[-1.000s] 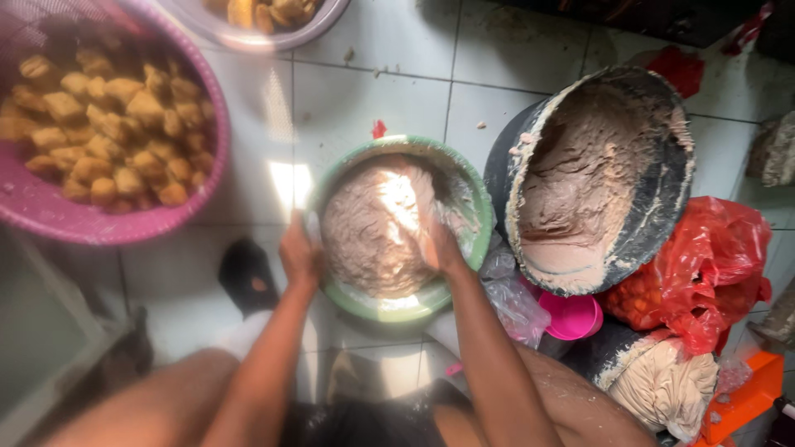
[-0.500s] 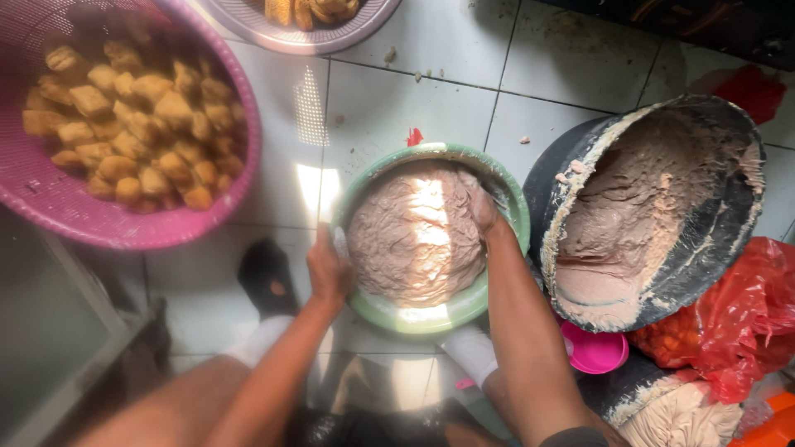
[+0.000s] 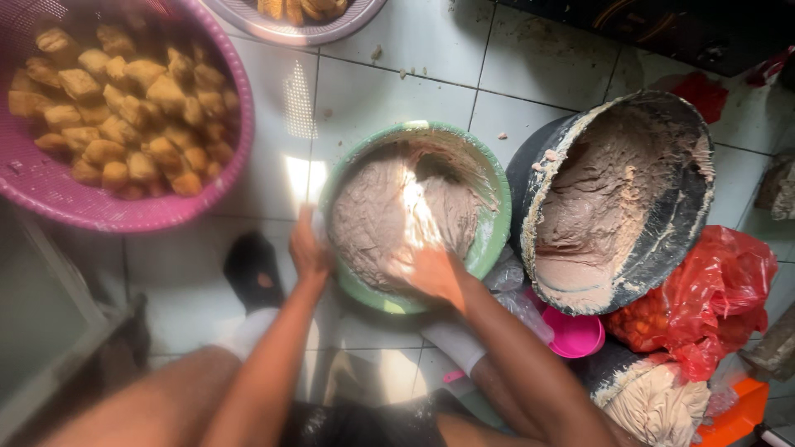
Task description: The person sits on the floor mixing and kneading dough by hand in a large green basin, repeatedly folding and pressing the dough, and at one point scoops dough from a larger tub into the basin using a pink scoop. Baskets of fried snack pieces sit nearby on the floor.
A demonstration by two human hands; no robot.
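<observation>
Head view: green bowl (image 3: pixel 495 236) on tiled floor (image 3: pixel 389 91), centre frame, filled with grey-brown paste (image 3: pixel 389 219). Left hand (image 3: pixel 308 252) grips bowl's near-left rim. Right hand (image 3: pixel 431 269) sunk in paste, blurred, cannot tell how fingers are set. Black tub (image 3: pixel 662 223) just right, tilted, same paste inside. Pink basket (image 3: pixel 124 217) upper left holds fried golden pieces (image 3: pixel 124 108).

A red plastic bag (image 3: pixel 712 298) is seen at the right, crumpled and bulging, pressed against the black tub (image 3: pixel 662 207); orange contents can be made out through its lower left side. A clear, crinkled plastic bag (image 3: pixel 517 294) is found between the green bowl (image 3: pixel 495 232) and the tub. No labels, signs or screens can be made out.
</observation>
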